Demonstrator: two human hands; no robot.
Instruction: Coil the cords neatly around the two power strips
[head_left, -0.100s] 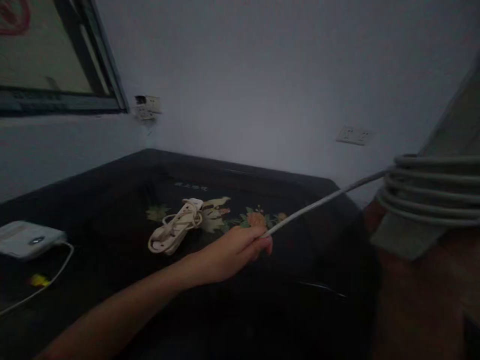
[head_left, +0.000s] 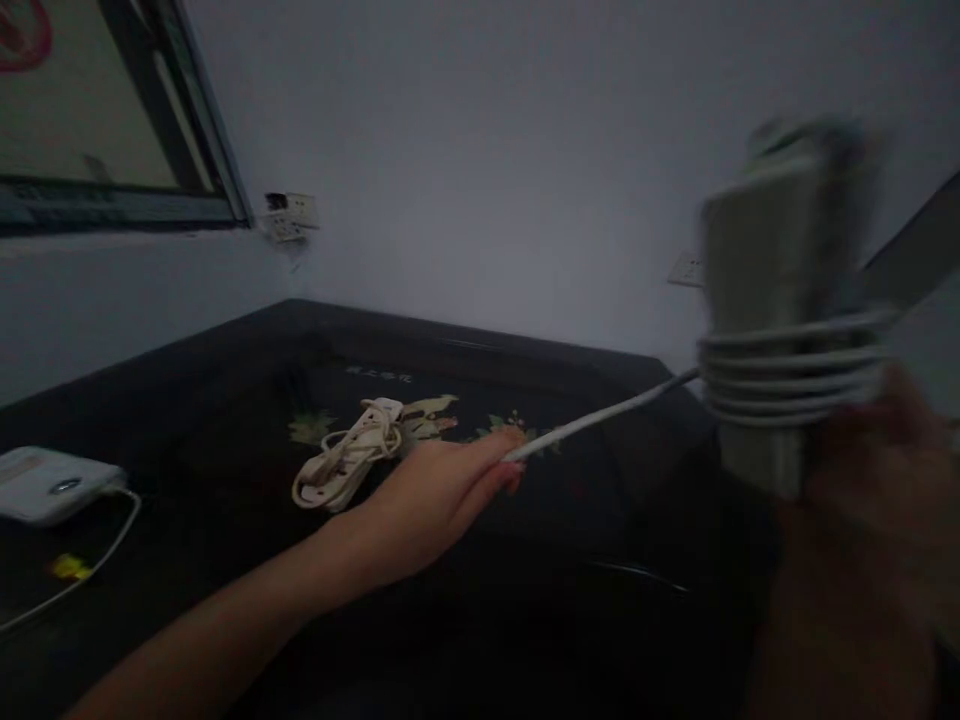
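Observation:
My left hand (head_left: 457, 480) is closed around a white cord (head_left: 607, 410), pinched between thumb and fingers above the dark table. The cord stretches up and right to a greyish-white power strip (head_left: 757, 240), blurred by motion and held roughly upright. Several turns of cord lie around its lower part. My right hand (head_left: 885, 470), also blurred, grips the strip from the right, near its lower end. Behind my left hand, a second power strip (head_left: 349, 455) with its own cord wound round it rests on the tabletop.
The dark glossy table (head_left: 510, 345) with a flower print meets the walls. A white box-like device (head_left: 56, 485) with a thin cable (head_left: 116, 545) sits at the left, near a small yellow item (head_left: 70, 567). Wall sockets (head_left: 302, 210) and a window (head_left: 97, 110) are behind.
The wound power strip has swung left and up with my right hand, and more of it shows. The stretch of cord between my hands is shorter. My left hand has shifted slightly left.

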